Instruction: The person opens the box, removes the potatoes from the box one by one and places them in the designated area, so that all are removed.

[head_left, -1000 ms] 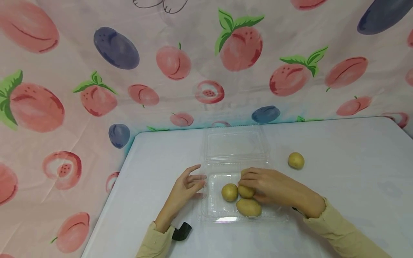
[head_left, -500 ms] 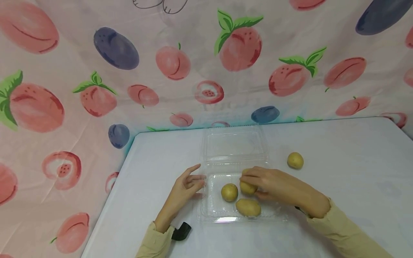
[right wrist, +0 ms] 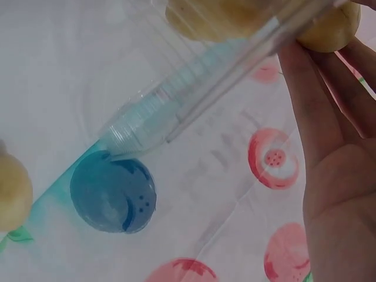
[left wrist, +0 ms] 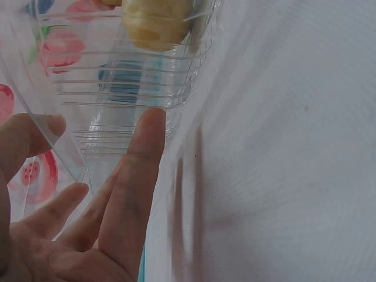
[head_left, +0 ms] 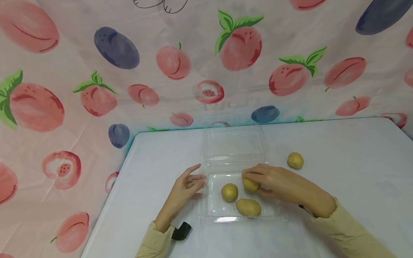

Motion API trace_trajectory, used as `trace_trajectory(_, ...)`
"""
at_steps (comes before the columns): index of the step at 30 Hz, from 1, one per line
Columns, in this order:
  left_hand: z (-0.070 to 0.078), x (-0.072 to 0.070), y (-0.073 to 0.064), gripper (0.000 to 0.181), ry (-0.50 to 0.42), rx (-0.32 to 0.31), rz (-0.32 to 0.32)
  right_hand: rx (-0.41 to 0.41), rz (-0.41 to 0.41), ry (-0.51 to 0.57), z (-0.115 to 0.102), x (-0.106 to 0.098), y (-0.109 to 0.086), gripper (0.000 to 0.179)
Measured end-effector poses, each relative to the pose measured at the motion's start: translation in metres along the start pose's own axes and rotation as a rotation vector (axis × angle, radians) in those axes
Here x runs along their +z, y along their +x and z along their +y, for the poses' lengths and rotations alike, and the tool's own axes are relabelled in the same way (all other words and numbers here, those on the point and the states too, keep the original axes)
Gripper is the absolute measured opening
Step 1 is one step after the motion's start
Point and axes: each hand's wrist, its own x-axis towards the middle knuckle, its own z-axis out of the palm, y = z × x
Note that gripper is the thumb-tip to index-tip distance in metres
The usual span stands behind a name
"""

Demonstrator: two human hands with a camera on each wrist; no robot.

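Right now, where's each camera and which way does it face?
Head: on the head, facing forward and down at the clear container, left hand and right hand.
Left wrist: on that wrist, facing the container's ribbed wall past the left hand.
Right wrist: on that wrist, facing the fruit-print cloth past the right hand, holding a potato.
All views share the container.

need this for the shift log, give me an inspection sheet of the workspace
surface: white table
job's things: clear container, lid open; round potato and oblong potato inside; lone potato outside, to its right
clutter: black object beside the left sleeve
hands: left hand at the container's left side; right hand grips a held potato, resting or lifted unclear
cables: nothing seen
surroundings: fruit-print backdrop behind and left
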Motion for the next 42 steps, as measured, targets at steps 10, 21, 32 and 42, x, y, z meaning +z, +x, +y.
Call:
trace_trajectory(10, 0.002, 0.001, -0.001, 0.062, 0.011, -0.005, 0.005, 0.031, 0.021, -0.009, 0.006, -0.009, -0.005, 0.053)
trace_trajectory(21, 0.002, 0.000, -0.001, 0.061, 0.007, -0.009, 0.005, 0.054, 0.094, -0.027, 0.016, -0.026, -0.014, 0.054)
trace_trajectory(32, 0.001, 0.000, -0.001, 0.062, 0.008, -0.008, 0.002, 0.076, 0.118, -0.072, 0.025, -0.041, -0.021, 0.060)
trace_trajectory(42, 0.002, 0.000, -0.001, 0.062, 0.004, -0.008, -0.001, 0.083, 0.136, -0.092, 0.029, -0.041, -0.027, 0.060)
